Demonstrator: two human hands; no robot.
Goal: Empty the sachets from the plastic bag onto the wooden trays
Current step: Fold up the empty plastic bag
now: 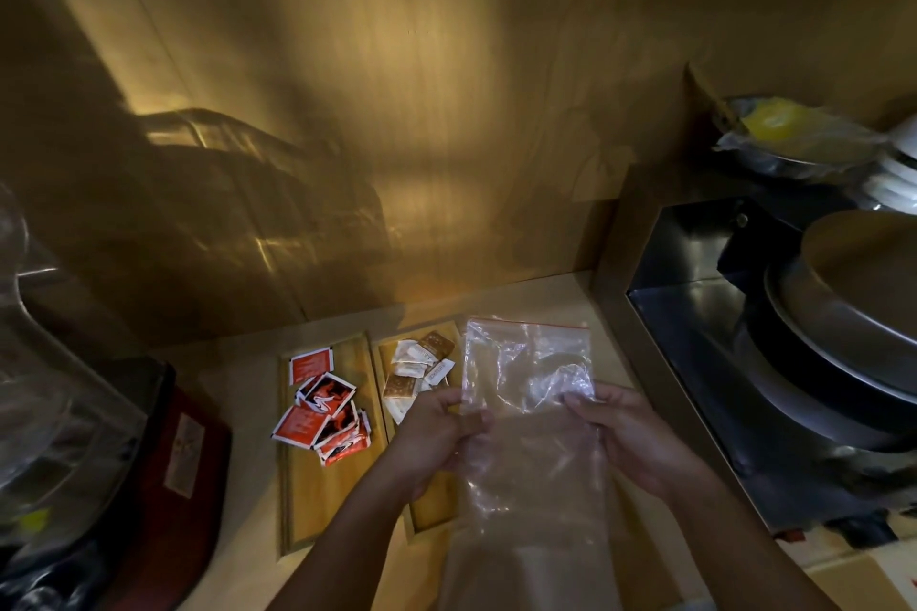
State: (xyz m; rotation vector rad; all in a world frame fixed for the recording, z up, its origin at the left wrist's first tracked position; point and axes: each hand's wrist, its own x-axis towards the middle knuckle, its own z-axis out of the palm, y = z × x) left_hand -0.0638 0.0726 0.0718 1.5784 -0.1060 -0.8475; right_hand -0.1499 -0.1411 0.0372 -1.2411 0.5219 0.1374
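Both hands, left hand (pixel 441 427) and right hand (pixel 627 437), pinch the clear plastic zip bag (pixel 528 377) above the bench beside two wooden trays (pixel 317 501). It looks empty; shake it gently to check.

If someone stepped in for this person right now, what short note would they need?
Left hand and right hand each grip a side of the clear bag, held above the counter; it looks empty.
Red sachets lie on the left tray; white and brown sachets on the right tray.
Done: sachets appear emptied out.
Left: check the bag and put it aside.
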